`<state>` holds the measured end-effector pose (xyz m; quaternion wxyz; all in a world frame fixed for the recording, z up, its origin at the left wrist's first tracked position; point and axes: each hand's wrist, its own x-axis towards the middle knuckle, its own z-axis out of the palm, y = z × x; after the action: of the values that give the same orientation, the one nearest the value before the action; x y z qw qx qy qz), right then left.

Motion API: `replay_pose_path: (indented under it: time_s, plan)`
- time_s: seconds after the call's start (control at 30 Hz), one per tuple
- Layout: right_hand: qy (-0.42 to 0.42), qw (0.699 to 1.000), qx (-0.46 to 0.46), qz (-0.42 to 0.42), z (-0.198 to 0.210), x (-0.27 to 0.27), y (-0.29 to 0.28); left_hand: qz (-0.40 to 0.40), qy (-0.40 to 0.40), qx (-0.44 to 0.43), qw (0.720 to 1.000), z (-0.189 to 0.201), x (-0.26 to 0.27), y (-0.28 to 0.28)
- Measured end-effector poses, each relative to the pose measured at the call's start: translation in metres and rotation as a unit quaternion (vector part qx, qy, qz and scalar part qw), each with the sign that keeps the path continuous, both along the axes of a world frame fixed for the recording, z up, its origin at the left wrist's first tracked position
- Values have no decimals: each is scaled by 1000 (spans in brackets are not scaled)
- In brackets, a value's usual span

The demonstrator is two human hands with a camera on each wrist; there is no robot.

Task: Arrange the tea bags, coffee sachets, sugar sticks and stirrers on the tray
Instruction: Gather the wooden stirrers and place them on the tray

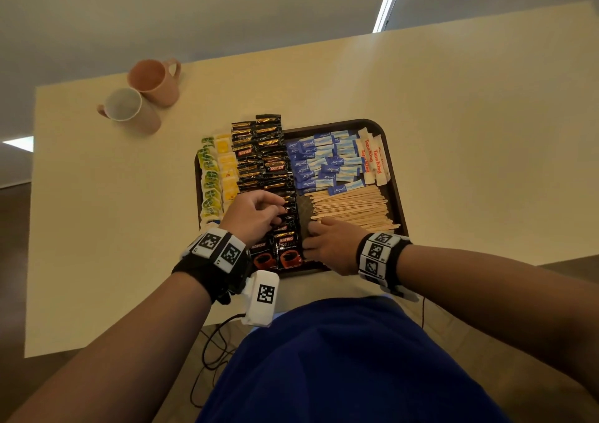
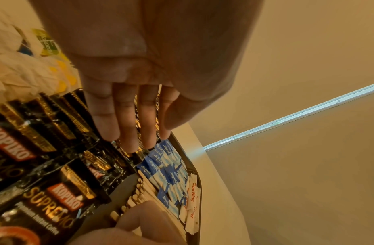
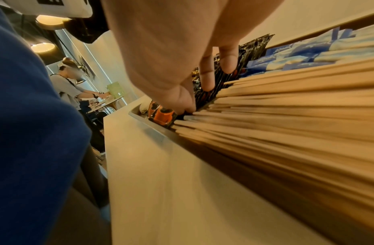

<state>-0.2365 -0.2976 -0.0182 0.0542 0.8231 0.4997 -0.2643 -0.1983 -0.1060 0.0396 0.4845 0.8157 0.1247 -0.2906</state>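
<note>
Our left hand [image 1: 252, 215] sits at frame centre, fingers [image 2: 127, 126] straight and spread, tips pressing the black coffee sachets [image 1: 264, 163]. Our right hand [image 1: 330, 244], just right of it, lies flat with relaxed fingers against the near ends of the wooden stirrers [image 1: 353, 207]; it grips nothing.

Counts: two mugs [image 1: 142, 95] upper left; sachets, blue sugar sticks [image 1: 324, 163], white sugar sticks [image 1: 372, 160] and stirrers are overlapped, we can't count them. Tea bags [image 1: 215, 176] form two columns, green and yellow.

The tray [image 1: 393, 176] is packed edge to edge; the far sachets overhang its top rim. A narrow bare strip runs between sachets and stirrers.

Cream table [image 1: 470, 130] has open room right and left of the tray. In the right wrist view, another person stands at a table in the background, upper left.
</note>
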Motion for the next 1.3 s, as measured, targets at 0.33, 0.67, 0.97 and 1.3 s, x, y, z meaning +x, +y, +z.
replay_pose_path:
  time_s: [0.33, 0.67, 0.97, 1.3]
  plan:
    - [-3, 999, -11, 37, 2, -2, -4, 4, 2, -2, 1000, 0, 0, 2]
    - [-5, 999, -23, 39, 2, 1, -8, 0, -3, 5, 1000, -2, 5, -3]
    - [4, 999, -33, 41, 2, 2, -10, 1, -1, -2, 1000, -4, 10, -2]
    - [7, 999, 39, -14, 1, 4, -18, -8, -4, -8, 1000, -9, 10, -6]
